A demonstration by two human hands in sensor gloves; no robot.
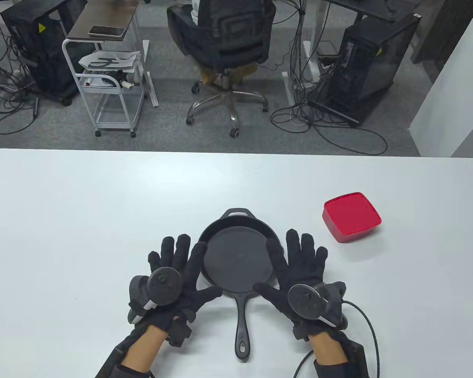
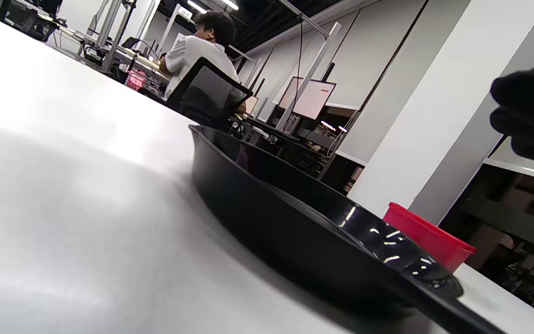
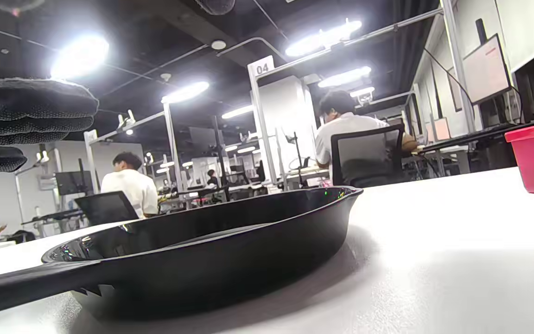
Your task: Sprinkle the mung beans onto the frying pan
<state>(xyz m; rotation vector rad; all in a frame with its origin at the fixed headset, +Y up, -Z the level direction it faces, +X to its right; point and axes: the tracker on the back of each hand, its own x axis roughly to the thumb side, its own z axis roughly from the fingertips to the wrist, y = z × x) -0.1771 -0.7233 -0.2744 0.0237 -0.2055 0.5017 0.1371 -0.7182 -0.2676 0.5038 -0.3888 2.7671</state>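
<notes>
The pan (image 1: 238, 264) is black, round and shallow, its bare inside showing, with a long handle pointing back between the wrists. The red tub (image 1: 351, 216) beyond the right hand (image 1: 299, 271) hides its contents. The pan sits on the counter (image 1: 82, 220) between the left hand (image 1: 177, 271) and the right; both lie flat, fingers spread, gripping nothing, fingertips overlapping the pan's rim.
</notes>
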